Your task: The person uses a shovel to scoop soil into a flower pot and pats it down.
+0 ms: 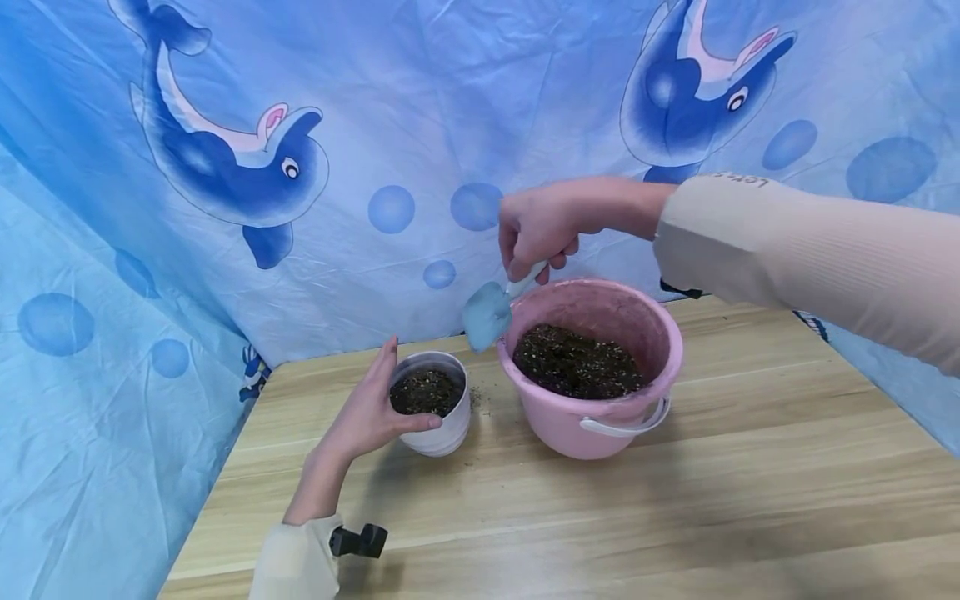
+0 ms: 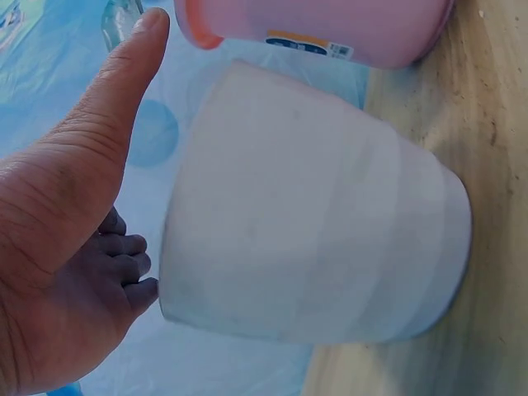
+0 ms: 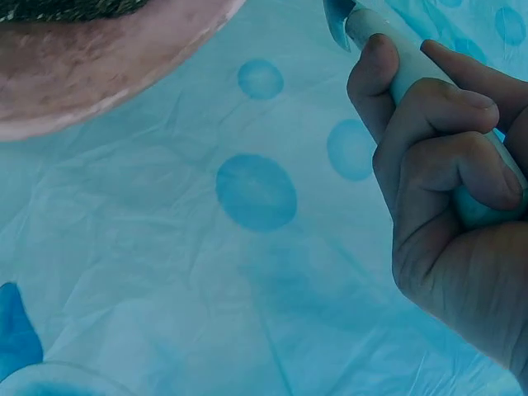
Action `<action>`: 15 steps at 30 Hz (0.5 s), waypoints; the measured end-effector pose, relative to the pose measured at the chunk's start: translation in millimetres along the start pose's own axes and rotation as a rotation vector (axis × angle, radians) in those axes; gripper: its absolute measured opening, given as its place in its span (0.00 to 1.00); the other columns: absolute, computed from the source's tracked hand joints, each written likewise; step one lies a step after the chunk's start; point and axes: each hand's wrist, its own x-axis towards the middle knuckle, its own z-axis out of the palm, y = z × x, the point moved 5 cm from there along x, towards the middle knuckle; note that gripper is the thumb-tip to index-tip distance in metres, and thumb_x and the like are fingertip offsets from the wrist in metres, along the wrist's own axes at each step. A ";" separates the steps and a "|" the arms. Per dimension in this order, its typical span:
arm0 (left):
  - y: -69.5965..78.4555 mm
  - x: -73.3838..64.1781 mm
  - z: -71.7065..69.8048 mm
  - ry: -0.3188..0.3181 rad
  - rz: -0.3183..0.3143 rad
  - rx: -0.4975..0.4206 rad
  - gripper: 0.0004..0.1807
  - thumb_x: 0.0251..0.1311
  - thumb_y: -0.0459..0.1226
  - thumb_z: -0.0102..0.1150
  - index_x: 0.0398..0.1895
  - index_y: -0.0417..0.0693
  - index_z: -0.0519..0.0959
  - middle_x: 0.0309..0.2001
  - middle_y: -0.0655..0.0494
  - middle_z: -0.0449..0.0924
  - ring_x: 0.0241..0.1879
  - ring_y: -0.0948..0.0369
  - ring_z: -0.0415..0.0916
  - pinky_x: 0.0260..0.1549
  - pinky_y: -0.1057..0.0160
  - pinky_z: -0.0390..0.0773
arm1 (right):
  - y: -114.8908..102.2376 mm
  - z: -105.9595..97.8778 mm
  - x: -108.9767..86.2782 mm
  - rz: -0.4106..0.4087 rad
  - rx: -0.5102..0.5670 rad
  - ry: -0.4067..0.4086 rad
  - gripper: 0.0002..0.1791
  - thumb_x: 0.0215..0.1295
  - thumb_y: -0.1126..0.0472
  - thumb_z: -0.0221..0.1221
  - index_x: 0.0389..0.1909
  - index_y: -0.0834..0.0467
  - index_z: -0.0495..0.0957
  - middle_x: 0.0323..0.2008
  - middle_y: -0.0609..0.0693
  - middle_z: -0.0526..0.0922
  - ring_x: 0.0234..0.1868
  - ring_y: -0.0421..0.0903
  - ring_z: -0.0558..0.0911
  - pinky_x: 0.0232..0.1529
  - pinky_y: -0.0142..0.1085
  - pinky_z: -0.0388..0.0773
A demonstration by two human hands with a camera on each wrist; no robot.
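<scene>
In the head view, my right hand (image 1: 543, 229) grips the pale handle of a small garden trowel (image 1: 487, 317), its fingers curled round it in the right wrist view. The trowel's light-blue blade hangs tilted down beside the left rim of a pink bucket (image 1: 592, 429) of dark soil (image 1: 577, 362). My left hand (image 1: 367, 421) spreads at the near-left side of a white flower pot (image 1: 442, 437), thumb and fingers extended along its rim. Dark speckled potting soil (image 1: 427, 392) lies inside the pot. The left wrist view shows the pot's ridged outer wall (image 2: 305, 214).
Both containers stand on a light wooden table (image 1: 480, 533), the bucket right of the pot. Crumbs of soil (image 1: 480, 400) lie between them. A white handle (image 1: 626, 427) hangs at the bucket's front. Behind the table hangs a blue cloth (image 1: 450, 108) printed with dolphins.
</scene>
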 end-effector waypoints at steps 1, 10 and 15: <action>2.7 2.0 -0.6 -0.004 0.007 0.000 0.74 0.35 0.63 0.74 0.77 0.42 0.38 0.77 0.47 0.35 0.74 0.45 0.40 0.68 0.42 0.52 | 2.8 -1.4 -2.5 0.003 0.001 0.002 0.09 0.67 0.63 0.55 0.42 0.59 0.82 0.23 0.54 0.82 0.13 0.39 0.63 0.15 0.30 0.55; 30.3 20.9 -2.3 -0.047 0.085 0.038 0.73 0.36 0.64 0.72 0.77 0.46 0.37 0.77 0.51 0.34 0.75 0.49 0.40 0.68 0.44 0.55 | 30.4 -13.6 -32.5 0.043 -0.013 0.031 0.12 0.68 0.60 0.54 0.46 0.58 0.82 0.26 0.54 0.82 0.14 0.39 0.63 0.15 0.30 0.58; 44.6 25.0 1.1 -0.062 0.112 0.017 0.74 0.35 0.67 0.71 0.77 0.50 0.35 0.77 0.53 0.32 0.75 0.52 0.36 0.69 0.45 0.53 | 46.5 -15.7 -43.7 0.061 -0.027 0.043 0.13 0.69 0.58 0.55 0.48 0.58 0.81 0.28 0.53 0.83 0.15 0.40 0.65 0.14 0.30 0.59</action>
